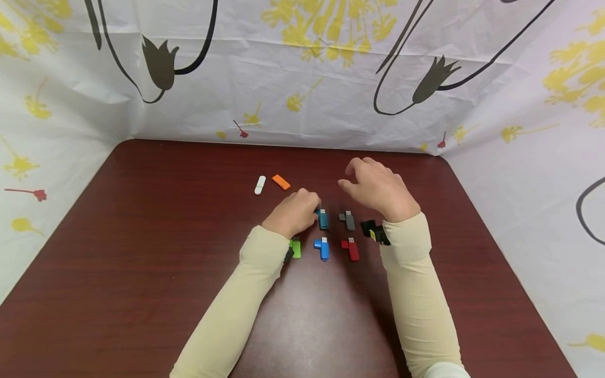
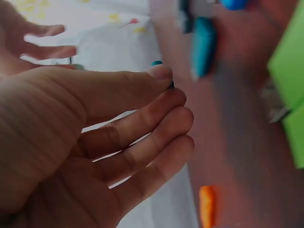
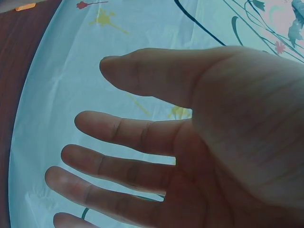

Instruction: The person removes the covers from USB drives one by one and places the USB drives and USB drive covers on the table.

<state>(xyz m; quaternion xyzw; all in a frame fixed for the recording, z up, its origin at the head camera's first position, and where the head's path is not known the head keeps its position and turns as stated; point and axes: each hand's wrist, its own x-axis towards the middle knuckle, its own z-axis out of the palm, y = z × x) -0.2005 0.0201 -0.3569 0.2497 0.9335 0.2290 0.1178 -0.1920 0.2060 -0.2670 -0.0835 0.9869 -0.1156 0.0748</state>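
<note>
My left hand pinches a small teal cap between thumb and forefinger, most of it hidden by the thumb. Right beside those fingertips lies a teal USB stick with its metal plug bare. My right hand hovers over the table's right side, fingers spread and palm bare in the right wrist view. A grey USB stick with its cap beside it lies below that hand. Nearer me are a blue USB stick, a red one and a green one, partly covered by the left wrist.
Farther back on the dark red table lie a white USB stick and an orange USB stick. A patterned white sheet hangs behind the table and along both sides.
</note>
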